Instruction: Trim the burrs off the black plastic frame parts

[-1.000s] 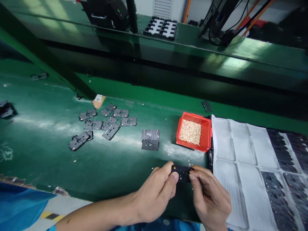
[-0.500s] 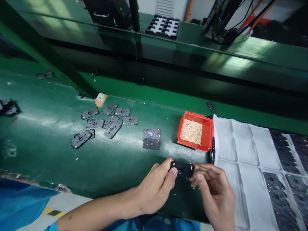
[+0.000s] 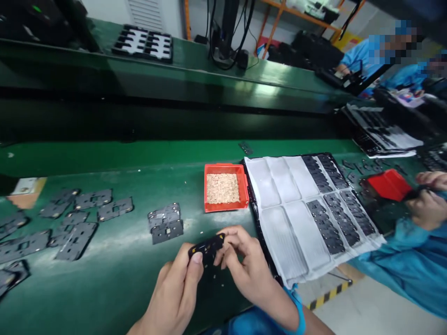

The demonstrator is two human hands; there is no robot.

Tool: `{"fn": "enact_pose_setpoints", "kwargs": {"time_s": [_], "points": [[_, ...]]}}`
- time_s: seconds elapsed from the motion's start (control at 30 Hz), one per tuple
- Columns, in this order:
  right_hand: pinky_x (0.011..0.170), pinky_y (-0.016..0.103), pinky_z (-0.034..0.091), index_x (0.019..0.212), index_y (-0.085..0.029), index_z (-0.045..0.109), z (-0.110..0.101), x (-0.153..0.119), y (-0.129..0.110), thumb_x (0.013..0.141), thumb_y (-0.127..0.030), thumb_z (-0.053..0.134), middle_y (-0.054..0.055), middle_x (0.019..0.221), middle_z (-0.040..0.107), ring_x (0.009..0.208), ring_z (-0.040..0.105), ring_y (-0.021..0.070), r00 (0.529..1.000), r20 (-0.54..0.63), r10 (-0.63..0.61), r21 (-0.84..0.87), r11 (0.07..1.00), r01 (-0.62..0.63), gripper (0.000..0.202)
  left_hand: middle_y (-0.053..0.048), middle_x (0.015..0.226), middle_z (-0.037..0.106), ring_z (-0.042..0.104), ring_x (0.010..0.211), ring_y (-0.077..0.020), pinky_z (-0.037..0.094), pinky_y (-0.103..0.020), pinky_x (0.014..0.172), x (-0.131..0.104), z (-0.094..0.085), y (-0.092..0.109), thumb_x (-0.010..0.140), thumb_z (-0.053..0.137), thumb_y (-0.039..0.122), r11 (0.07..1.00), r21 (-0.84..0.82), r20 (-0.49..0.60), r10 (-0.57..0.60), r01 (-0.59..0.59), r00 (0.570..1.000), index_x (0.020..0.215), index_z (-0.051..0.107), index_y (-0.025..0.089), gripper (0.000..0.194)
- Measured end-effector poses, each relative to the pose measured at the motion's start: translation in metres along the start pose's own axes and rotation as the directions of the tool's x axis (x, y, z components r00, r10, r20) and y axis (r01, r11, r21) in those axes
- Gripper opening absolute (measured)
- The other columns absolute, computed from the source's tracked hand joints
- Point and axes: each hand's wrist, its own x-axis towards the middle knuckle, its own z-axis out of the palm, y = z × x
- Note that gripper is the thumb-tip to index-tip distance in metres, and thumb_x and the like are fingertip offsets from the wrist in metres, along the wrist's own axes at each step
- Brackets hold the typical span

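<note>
Nearest, at the table's front edge: small black flat plastic part with gold contact spots [image 3: 206, 246], lifted clear of the green table [image 3: 122, 270] and pinched between both hands, probably raised and tilted toward the eyes so the top face and contacts can be seen and worked. Left hand [image 3: 174, 293] clamped on the part's left end, thumb on top and curled fingers [image 3: 166, 272] beneath, closed tight on it. Right hand [image 3: 244, 270] on the right end, fingers [image 3: 230, 239] bent and nearly closed, tips touching the part's upper edge and face; whether something tiny sits between those tips cannot be told.

Just beyond, toward the table's middle: short stack of dark grey flat metal plates [image 3: 165, 222], squared up within easy reach of the left hand. To its right, small red plastic tray filled with pale tan granular bits [image 3: 225, 187], standing close in front of the hands, seemingly so a bit can be picked without stretching. Touching the tray's right side, wide black compartment tray lined with white sheets [image 3: 279, 223], some pockets filled with rows of dark parts, overhanging the front edge.

Toward the left edge: scattered loose grey plates [image 3: 87, 209], lying flat, unsorted.

At the far right: another person's hands [image 3: 428, 195] beside a second red tray [image 3: 387, 184].

Farthest, on the raised rear shelf: black tray with white pockets [image 3: 143, 43].
</note>
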Motion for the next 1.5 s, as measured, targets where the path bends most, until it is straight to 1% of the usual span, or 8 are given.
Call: {"fn": "enact_pose_setpoints", "kwargs": {"time_s": [0.1,0.23,0.4,0.57,0.8,1.0,1.37,1.5], "points": [[0.074,0.026,0.061,0.125,-0.023,0.067,-0.013,-0.005,0.003,0.105,-0.017,0.049,0.001,0.089,0.079,0.075,0.075,0.0145,0.996,0.085,-0.001,-0.045,0.999,0.005,0.027,0.008,0.061,0.048,0.045,0.048,-0.0116,0.035,-0.024,0.052,0.003,-0.002,0.001,0.116,0.04,0.034,1.0,-0.002,0.003,0.031,-0.031,1.0,0.087,0.048,0.025,0.031],[0.081,0.026,0.061,0.126,-0.025,0.072,-0.02,0.0,0.005,0.109,-0.033,0.059,0.003,0.103,0.08,0.088,0.077,0.016,1.0,-0.025,-0.016,-0.139,0.99,0.012,0.023,0.007,0.064,0.049,0.047,0.052,-0.0113,0.038,-0.024,0.056,0.008,-0.003,0.009,0.117,0.035,0.036,0.994,-0.105,0.113,0.003,0.009,0.994,0.09,0.046,0.023,0.032],[0.057,0.019,0.055,0.098,-0.023,0.07,-0.008,0.009,0.0,0.111,-0.039,0.059,-0.005,0.065,0.064,0.055,0.065,0.0117,0.998,0.016,-0.065,-0.045,0.997,0.066,0.022,0.007,0.064,0.048,0.045,0.053,-0.011,0.037,-0.025,0.058,0.016,-0.008,0.018,0.117,0.034,0.038,0.98,-0.195,0.185,0.001,0.036,0.983,0.092,0.049,0.021,0.034],[0.061,0.019,0.056,0.101,-0.024,0.07,-0.004,0.005,0.0,0.111,-0.037,0.06,-0.003,0.069,0.069,0.059,0.068,0.0125,0.995,0.063,-0.083,-0.082,0.993,0.088,0.019,0.003,0.07,0.06,0.046,0.053,-0.0107,0.038,-0.025,0.058,0.016,-0.011,0.014,0.116,0.033,0.034,0.967,-0.255,0.113,0.038,-0.008,0.993,0.1,0.055,0.019,0.031],[0.067,0.02,0.057,0.102,-0.024,0.071,0.004,-0.001,0.002,0.11,-0.039,0.059,-0.003,0.069,0.07,0.064,0.07,0.0142,0.995,-0.031,-0.093,-0.159,0.983,0.087,0.021,-0.006,0.078,0.071,0.067,0.074,-0.0173,0.045,-0.025,0.064,0.017,-0.006,0.01,0.116,0.029,0.032,0.897,-0.436,0.17,0.165,-0.076,0.972,0.103,0.048,0.02,0.026],[0.066,0.02,0.057,0.105,-0.024,0.072,0.007,-0.005,0.001,0.111,-0.041,0.057,-0.002,0.073,0.072,0.063,0.07,0.0136,0.999,-0.021,-0.041,-0.176,0.984,0.036,0.024,0.003,0.067,0.05,0.043,0.054,-0.0104,0.037,-0.023,0.056,0.015,-0.006,0.002,0.114,0.034,0.033,0.967,-0.25,0.06,0.057,-0.041,0.997,0.092,0.051,0.019,0.031],[0.061,0.023,0.058,0.102,-0.025,0.075,0.006,-0.005,0.007,0.108,-0.033,0.061,0.0,0.079,0.073,0.061,0.07,0.0153,0.981,0.015,-0.196,-0.226,0.955,0.194,0.017,0.005,0.064,0.043,0.043,0.053,-0.0101,0.04,-0.02,0.054,0.014,-0.001,-0.003,0.114,0.033,0.046,0.941,-0.331,0.031,-0.067,0.074,0.997,0.085,0.048,0.021,0.041],[0.064,0.027,0.061,0.125,-0.025,0.078,0.011,-0.005,0.011,0.107,-0.03,0.063,0.003,0.084,0.075,0.063,0.071,0.0175,0.973,0.029,-0.23,-0.203,0.952,0.231,0.024,0.004,0.062,0.045,0.047,0.056,-0.0111,0.042,-0.02,0.054,0.013,0.003,-0.002,0.111,0.038,0.045,0.915,-0.377,-0.025,-0.163,0.142,0.986,0.077,0.044,0.021,0.042]]}}
